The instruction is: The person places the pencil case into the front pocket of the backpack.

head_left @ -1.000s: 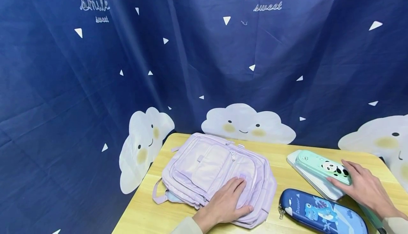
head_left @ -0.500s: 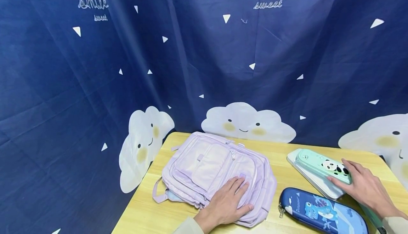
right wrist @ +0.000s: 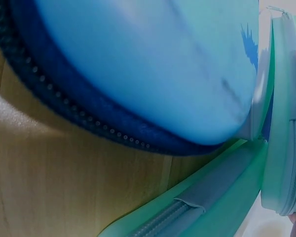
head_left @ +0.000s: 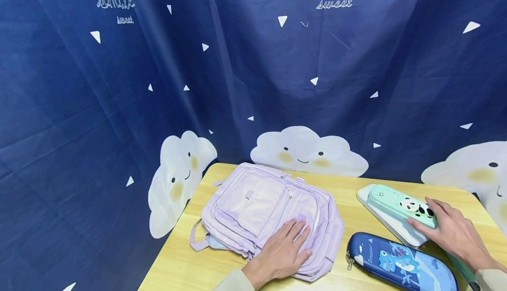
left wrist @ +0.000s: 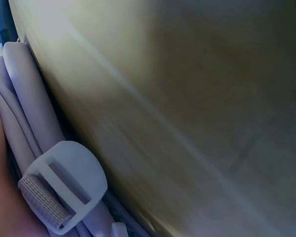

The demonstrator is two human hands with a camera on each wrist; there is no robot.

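Note:
A lilac backpack [head_left: 261, 207] lies flat on the table, its front pockets facing up. My left hand [head_left: 283, 251] rests on its lower front, fingers extended over the fabric. In the left wrist view, the backpack's strap buckle [left wrist: 66, 185] shows beside that hand. My right hand [head_left: 455, 233] holds the right end of a mint-green pencil case [head_left: 396, 203] with a panda picture, thumb on the near side and fingers on the far side. The case overlaps a flat white rounded item [head_left: 388, 227] underneath. Its zipper side [right wrist: 281, 123] shows upright in the right wrist view.
A dark blue dinosaur pencil case [head_left: 400, 260] lies in front of the white item. Another green zipped case [right wrist: 207, 202] sits under my right forearm. The wooden table [head_left: 174, 260] backs onto a navy cloud-print curtain [head_left: 261, 62].
The head view has tilted very slightly. Both hands, the backpack and the pencil cases stay where they were.

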